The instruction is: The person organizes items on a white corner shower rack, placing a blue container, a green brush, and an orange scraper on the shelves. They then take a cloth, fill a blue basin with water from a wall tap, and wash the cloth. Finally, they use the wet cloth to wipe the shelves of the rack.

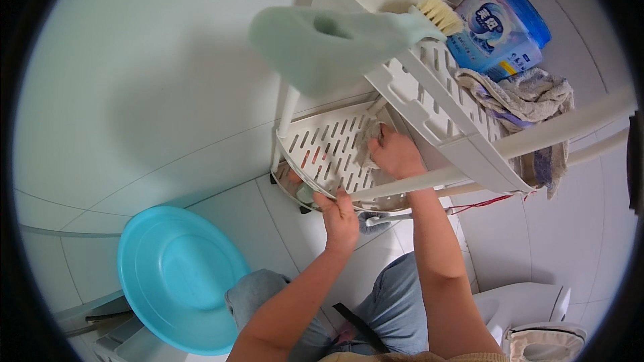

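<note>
My right hand point(397, 155) presses a crumpled, greyish cloth point(369, 143) against the inner side of a slotted white plastic shelf point(298, 131), the lower tier of a corner rack. Fingers and thumb of my left hand point(340, 221) pinch the curved front rim of that same shelf. Directly above my right hand is the upper tier point(437, 90). On it are a pale green scrub brush point(332, 45) with cream bristles, sticking out toward the camera, a tub with a blue lid point(495, 30) and a rumpled towel point(528, 93) hanging over the edge.
A turquoise plastic basin point(188, 276) stands at the lower left. Beneath the slotted shelf, small items show partly on a bottom tier point(284, 178). A round-headed brush point(373, 223) and a red cord point(478, 205) hang by the rack. Part of a toilet point(523, 306) is at lower right.
</note>
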Demonstrator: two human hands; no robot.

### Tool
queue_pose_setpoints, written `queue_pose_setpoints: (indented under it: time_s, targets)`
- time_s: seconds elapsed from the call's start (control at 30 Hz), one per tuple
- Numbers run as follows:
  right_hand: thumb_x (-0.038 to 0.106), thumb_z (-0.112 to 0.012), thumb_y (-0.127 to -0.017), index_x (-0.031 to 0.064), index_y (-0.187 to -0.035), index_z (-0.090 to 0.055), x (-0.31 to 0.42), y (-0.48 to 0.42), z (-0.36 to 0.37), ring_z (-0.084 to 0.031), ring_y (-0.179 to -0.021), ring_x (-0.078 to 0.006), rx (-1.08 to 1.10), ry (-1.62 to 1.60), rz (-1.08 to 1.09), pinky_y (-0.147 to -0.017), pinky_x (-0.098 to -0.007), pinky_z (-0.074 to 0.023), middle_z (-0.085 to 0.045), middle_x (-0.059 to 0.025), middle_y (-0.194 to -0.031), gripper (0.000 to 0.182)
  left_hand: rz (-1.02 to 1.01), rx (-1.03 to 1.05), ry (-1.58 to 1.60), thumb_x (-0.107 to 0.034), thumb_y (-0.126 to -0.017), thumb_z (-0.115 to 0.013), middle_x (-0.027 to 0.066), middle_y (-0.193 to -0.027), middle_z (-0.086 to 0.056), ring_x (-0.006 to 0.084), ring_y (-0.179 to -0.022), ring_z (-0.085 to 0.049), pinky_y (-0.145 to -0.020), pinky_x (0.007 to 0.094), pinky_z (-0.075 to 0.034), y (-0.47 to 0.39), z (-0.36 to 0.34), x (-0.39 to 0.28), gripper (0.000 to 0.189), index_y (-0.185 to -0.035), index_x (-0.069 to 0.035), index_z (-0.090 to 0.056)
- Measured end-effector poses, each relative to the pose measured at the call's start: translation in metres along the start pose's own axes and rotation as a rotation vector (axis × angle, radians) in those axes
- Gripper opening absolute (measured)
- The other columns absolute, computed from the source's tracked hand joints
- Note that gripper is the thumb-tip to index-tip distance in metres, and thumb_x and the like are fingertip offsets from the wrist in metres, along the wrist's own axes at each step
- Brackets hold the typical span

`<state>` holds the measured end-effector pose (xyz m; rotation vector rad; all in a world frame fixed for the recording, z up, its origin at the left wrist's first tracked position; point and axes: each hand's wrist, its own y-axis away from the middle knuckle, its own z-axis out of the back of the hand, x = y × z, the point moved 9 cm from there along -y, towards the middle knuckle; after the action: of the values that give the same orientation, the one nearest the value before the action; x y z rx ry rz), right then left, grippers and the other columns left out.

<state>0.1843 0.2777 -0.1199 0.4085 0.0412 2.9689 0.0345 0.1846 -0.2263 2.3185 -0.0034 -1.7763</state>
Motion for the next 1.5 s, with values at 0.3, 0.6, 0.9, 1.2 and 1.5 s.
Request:
queue_pose_setpoints:
  time_s: [0.3, 0.6, 0.9, 1.2, 1.5]
  targets:
    - [0.036, -0.049, -0.087, 0.0011, -0.113, -0.058, 0.000, -0.009, -0.001, -0.065, -0.090, -0.0429, -0.039, 0.067, -0.023, -0.081, -0.0510, -0.0515, -0.067, -0.0277, -0.093, 0.045, 0.004, 0.008, 0.057, -0.025, -0.101, -0.046, 0.0261, -0.120, -0.050, 0.0321, -0.108, -0.052, -0.097, 0.0406, -0.039, 0.002, -0.001, -0.001, 0.041, -0.124, 0.005, -0.030]
    - [0.037, -0.052, -0.084, -0.0020, -0.112, -0.059, -0.007, -0.015, -0.005, -0.066, -0.083, -0.0431, -0.138, 0.161, 0.024, -0.076, -0.0504, -0.0539, -0.067, -0.0265, -0.086, 0.048, 0.054, 0.054, 0.027, -0.025, -0.101, -0.045, 0.0253, -0.116, -0.051, 0.0310, -0.106, -0.052, -0.096, 0.0390, -0.040, 0.003, -0.003, 0.005, 0.040, -0.123, 0.006, -0.031]
    - [0.039, -0.054, -0.083, 0.0006, -0.104, -0.060, 0.003, -0.008, -0.002, -0.067, -0.080, -0.0400, -0.170, 0.212, 0.076, -0.073, -0.0495, -0.0545, -0.068, -0.0231, -0.085, 0.044, 0.032, 0.023, 0.019, -0.022, -0.100, -0.045, 0.0266, -0.115, -0.052, 0.0314, -0.104, -0.054, -0.094, 0.0392, -0.041, 0.001, 0.001, 0.002, 0.038, -0.121, 0.007, -0.032]
    - [0.039, -0.055, -0.081, 0.0024, -0.103, -0.060, 0.007, -0.013, 0.007, -0.068, -0.075, -0.0382, -0.195, 0.201, 0.108, -0.069, -0.0498, -0.0550, -0.068, -0.0228, -0.080, 0.043, -0.021, 0.001, 0.050, -0.026, -0.100, -0.046, 0.0280, -0.112, -0.055, 0.0335, -0.101, -0.056, -0.091, 0.0402, -0.044, 0.002, 0.002, -0.009, 0.043, -0.122, 0.008, -0.031]
    - [0.036, -0.055, -0.081, -0.0029, -0.116, -0.057, -0.003, -0.012, -0.005, -0.067, -0.069, -0.0392, -0.200, 0.277, 0.089, -0.066, -0.0503, -0.0550, -0.067, -0.0233, -0.075, 0.052, 0.002, 0.038, 0.018, -0.026, -0.100, -0.046, 0.0285, -0.110, -0.055, 0.0340, -0.099, -0.056, -0.090, 0.0406, -0.043, 0.002, -0.001, 0.000, 0.040, -0.116, 0.008, -0.033]
